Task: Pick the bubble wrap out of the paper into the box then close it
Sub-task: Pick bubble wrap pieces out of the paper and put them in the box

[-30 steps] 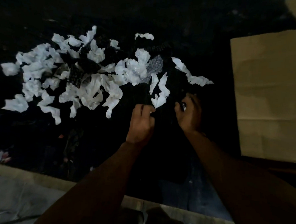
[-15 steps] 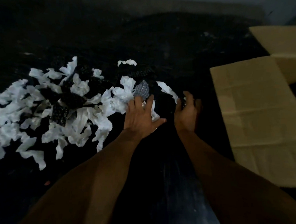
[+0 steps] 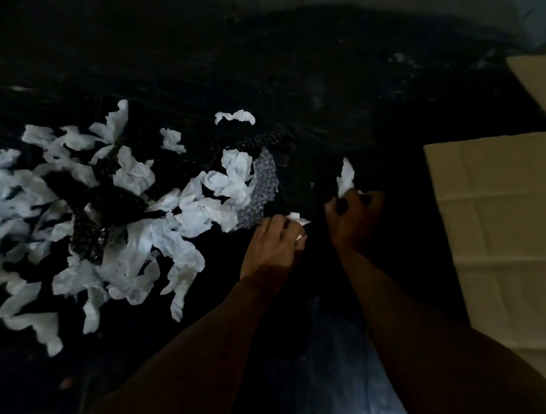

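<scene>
1. Bubble wrap (image 3: pixel 261 192) lies at the right edge of the paper pile (image 3: pixel 156 245), just beside the left hand (image 3: pixel 272 248).
2. The left hand curls its fingers round a small paper bit (image 3: pixel 298 219).
3. The right hand (image 3: pixel 353 217) is near the left one but not touching it, and it pinches a paper strip (image 3: pixel 346 179).
4. More wrap, dark (image 3: pixel 100 210), sits deep in the pile.
5. The black bench (image 3: pixel 303 81) is under it all, in a dim room.
6. The brown box (image 3: pixel 501 234) is on the right, past the right hand.
</scene>
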Available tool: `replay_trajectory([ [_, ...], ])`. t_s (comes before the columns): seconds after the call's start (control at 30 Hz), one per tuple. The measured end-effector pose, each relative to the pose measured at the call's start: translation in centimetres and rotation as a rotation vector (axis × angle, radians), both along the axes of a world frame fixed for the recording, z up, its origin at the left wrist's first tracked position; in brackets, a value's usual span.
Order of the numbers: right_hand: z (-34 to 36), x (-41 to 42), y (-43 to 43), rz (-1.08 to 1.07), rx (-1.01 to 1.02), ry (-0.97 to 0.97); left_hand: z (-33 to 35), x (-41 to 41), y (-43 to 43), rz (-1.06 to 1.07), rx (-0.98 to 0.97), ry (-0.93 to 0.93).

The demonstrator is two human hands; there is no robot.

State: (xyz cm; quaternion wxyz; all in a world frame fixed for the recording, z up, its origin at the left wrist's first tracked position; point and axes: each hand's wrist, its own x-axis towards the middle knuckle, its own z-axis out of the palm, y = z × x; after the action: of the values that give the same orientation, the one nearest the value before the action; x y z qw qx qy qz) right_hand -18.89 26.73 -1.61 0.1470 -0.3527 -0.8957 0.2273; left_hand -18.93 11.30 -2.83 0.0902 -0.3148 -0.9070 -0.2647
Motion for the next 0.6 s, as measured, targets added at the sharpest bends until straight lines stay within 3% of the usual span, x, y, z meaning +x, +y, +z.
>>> replay_trajectory([
  [0.17, 1.7, -0.9, 0.7, -0.098, -0.147, -0.031, 2.4, 0.5, 0.3, 0.046, 0.153, -0.253],
  [0.23, 2.8, -0.9, 0.9, -0.129, -0.205, 0.053, 4.2, 0.3, 0.3, 0.118, 0.233, -0.324],
  [0.4, 5.9, -2.2, -0.6, -0.033, -0.198, 0.280, 10.1, -4.6, -0.6, 0.338, 0.496, -0.197],
  [0.47, 7.3, -4.1, -1.4, 0.031, -0.183, 0.308, 11.7, -8.0, -1.5, 0.364, 0.470, -0.158],
  [0.6, 8.0, -8.6, -2.4, 0.189, 0.009, 0.240, 11.5, -12.4, -3.3, 0.288, 0.184, -0.201],
])
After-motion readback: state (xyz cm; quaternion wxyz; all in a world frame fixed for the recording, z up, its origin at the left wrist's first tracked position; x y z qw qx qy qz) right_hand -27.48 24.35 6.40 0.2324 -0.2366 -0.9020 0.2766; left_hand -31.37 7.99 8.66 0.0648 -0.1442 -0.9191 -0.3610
